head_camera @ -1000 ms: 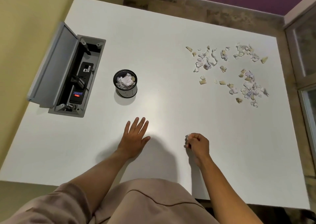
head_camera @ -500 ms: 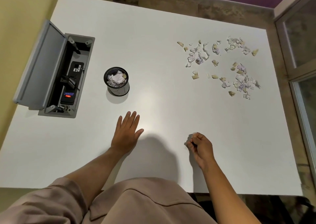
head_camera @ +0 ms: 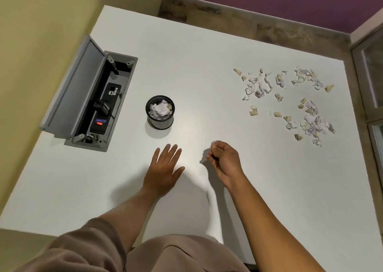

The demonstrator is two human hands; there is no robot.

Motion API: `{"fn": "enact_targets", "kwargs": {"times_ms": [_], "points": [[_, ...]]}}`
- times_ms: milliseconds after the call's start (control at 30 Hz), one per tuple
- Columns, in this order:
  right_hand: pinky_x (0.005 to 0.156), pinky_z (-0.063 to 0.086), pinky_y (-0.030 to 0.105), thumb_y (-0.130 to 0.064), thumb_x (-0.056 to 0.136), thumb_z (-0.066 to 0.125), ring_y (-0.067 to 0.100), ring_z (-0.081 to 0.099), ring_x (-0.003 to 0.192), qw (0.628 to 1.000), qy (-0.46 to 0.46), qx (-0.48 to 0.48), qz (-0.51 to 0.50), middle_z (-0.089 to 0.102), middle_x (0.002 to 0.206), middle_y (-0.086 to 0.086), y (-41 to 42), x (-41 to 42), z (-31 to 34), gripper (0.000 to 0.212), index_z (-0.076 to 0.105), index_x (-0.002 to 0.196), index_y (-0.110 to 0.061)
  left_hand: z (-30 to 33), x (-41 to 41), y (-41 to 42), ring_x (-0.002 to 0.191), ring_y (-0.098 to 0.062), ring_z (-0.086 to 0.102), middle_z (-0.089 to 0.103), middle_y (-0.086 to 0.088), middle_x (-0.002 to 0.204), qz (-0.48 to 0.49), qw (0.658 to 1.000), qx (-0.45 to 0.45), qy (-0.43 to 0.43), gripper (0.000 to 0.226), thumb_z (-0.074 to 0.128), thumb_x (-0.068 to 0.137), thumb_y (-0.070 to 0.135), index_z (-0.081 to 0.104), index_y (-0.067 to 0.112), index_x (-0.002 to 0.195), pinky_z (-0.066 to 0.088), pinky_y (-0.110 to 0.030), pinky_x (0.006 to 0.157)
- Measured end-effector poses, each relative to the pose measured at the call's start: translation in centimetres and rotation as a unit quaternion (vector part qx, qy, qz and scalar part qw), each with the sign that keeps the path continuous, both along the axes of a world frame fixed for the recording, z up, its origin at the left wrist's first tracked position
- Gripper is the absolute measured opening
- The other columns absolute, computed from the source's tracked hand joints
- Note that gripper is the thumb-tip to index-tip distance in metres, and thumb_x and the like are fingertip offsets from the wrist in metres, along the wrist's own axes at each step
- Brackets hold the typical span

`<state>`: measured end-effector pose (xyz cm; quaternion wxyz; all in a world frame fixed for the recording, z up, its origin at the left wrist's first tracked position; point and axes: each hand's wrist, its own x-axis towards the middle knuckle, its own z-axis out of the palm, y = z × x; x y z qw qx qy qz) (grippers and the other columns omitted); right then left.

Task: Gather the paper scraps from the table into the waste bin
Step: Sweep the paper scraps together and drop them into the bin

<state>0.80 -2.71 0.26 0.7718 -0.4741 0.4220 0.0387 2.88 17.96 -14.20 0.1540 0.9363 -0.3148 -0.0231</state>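
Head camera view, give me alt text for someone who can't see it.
A right hand curls closed near a small waste bin of paper, left hand flat on the white table. Paper scraps lie scattered far right.

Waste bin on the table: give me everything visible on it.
The bin is a small dark round cup, seemingly mesh, with a black rim and a paler lower wall bearing faint marks. It stands upright on the white table, left of centre, between the open cable box and the scattered scraps. Crumpled white and pale purple paper nearly fills it. Neither hand touches it; the flat left hand lies just nearer the person.
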Motion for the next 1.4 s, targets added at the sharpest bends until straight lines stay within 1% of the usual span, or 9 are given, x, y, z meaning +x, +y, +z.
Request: {"fn": "enact_targets", "kwargs": {"times_ms": [133, 233, 433, 600, 733, 867, 1133, 1300, 1400], "points": [[0.059, 0.054, 0.021, 0.005, 0.091, 0.057, 0.012, 0.057, 0.061, 0.999, -0.008, -0.018, 0.033, 0.061, 0.071, 0.003, 2.8, 5.2, 1.3, 0.017, 0.064, 0.084, -0.008, 0.2, 0.1, 0.2, 0.147, -0.023, 0.021, 0.031, 0.000, 0.157, 0.001, 1.000, 0.015, 0.023, 0.058, 0.035, 0.100, 0.051, 0.035, 0.019, 0.148, 0.017, -0.050, 0.118], [0.062, 0.055, 0.021, 0.005, 0.089, 0.059, 0.009, 0.058, 0.058, 0.998, -0.015, -0.023, 0.052, 0.062, 0.070, 0.002, 4.6, 8.5, 2.2, 0.017, 0.065, 0.082, -0.010, 0.1, 0.2, 0.2, 0.149, -0.022, 0.016, 0.027, 0.001, 0.158, -0.005, 1.000, 0.012, 0.028, 0.059, 0.034, 0.100, 0.051, 0.032, 0.018, 0.149, 0.016, -0.050, 0.119], [0.052, 0.050, 0.021, 0.009, 0.085, 0.056, 0.012, 0.055, 0.053, 0.996, 0.001, -0.048, 0.076, 0.063, 0.067, 0.005, 7.6, 12.7, 3.2, 0.024, 0.067, 0.076, -0.010, 0.1, 0.4, 0.1, 0.149, -0.021, 0.016, 0.028, 0.001, 0.157, -0.008, 0.998, 0.053, 0.043, 0.059, 0.032, 0.100, 0.051, 0.036, 0.016, 0.146, 0.016, -0.049, 0.119], [0.055, 0.055, 0.016, 0.015, 0.087, 0.051, 0.012, 0.064, 0.065, 0.997, -0.021, -0.030, 0.075, 0.068, 0.077, 0.008, 8.1, 13.5, 3.4, 0.026, 0.067, 0.088, -0.005, 0.4, 0.6, 0.1, 0.148, -0.021, 0.017, 0.030, 0.001, 0.156, -0.009, 0.996, 0.064, 0.058, 0.059, 0.034, 0.099, 0.052, 0.036, 0.017, 0.146, 0.018, -0.049, 0.118], [0.061, 0.056, 0.018, 0.013, 0.087, 0.051, 0.010, 0.067, 0.073, 0.995, -0.035, -0.039, 0.080, 0.072, 0.090, 0.006, 7.1, 12.6, 2.9, 0.028, 0.068, 0.099, -0.006, 0.8, 0.5, 0.2, 0.149, -0.021, 0.017, 0.028, 0.001, 0.157, -0.007, 0.997, 0.054, 0.064, 0.059, 0.033, 0.100, 0.052, 0.035, 0.018, 0.148, 0.019, -0.049, 0.118], [0.063, 0.055, 0.018, 0.008, 0.089, 0.054, 0.007, 0.068, 0.076, 0.995, -0.038, -0.068, 0.069, 0.072, 0.091, 0.000, 5.4, 10.9, 2.4, 0.029, 0.068, 0.111, -0.006, 1.0, 0.4, 0.2, 0.149, -0.021, 0.017, 0.028, 0.001, 0.157, -0.011, 0.996, 0.043, 0.072, 0.059, 0.036, 0.100, 0.051, 0.034, 0.018, 0.149, 0.018, -0.049, 0.118], [0.059, 0.055, 0.019, 0.006, 0.092, 0.047, 0.013, 0.068, 0.079, 0.996, 0.008, -0.087, 0.004, 0.073, 0.093, 0.001, 0.1, 4.0, 0.4, 0.035, 0.071, 0.092, -0.020, 1.9, 0.0, -0.6, 0.141, -0.032, 0.034, 0.043, -0.012, 0.149, -0.007, 0.997, 0.054, 0.059, 0.053, 0.040, 0.100, 0.042, 0.048, 0.008, 0.140, 0.023, -0.054, 0.115], [0.073, 0.055, 0.039, 0.004, 0.090, 0.050, 0.024, 0.064, 0.073, 0.995, 0.033, -0.073, -0.058, 0.072, 0.090, 0.010, -4.0, -1.1, -1.8, 0.027, 0.071, 0.099, -0.012, 2.8, -1.1, -3.1, 0.148, -0.024, 0.018, 0.029, -0.004, 0.157, 0.023, 0.994, 0.045, 0.099, 0.058, 0.024, 0.098, 0.046, 0.041, 0.016, 0.145, -0.001, -0.038, 0.120], [0.067, 0.049, 0.035, 0.004, 0.088, 0.053, 0.022, 0.057, 0.065, 0.992, 0.041, -0.064, -0.102, 0.067, 0.081, 0.010, -7.0, -4.1, -2.8, 0.024, 0.070, 0.099, -0.008, 3.6, -1.9, -5.6, 0.148, -0.026, 0.018, 0.031, -0.006, 0.156, -0.005, 0.994, 0.021, 0.104, 0.063, 0.020, 0.097, 0.050, 0.043, 0.015, 0.144, 0.008, -0.042, 0.120]]}}
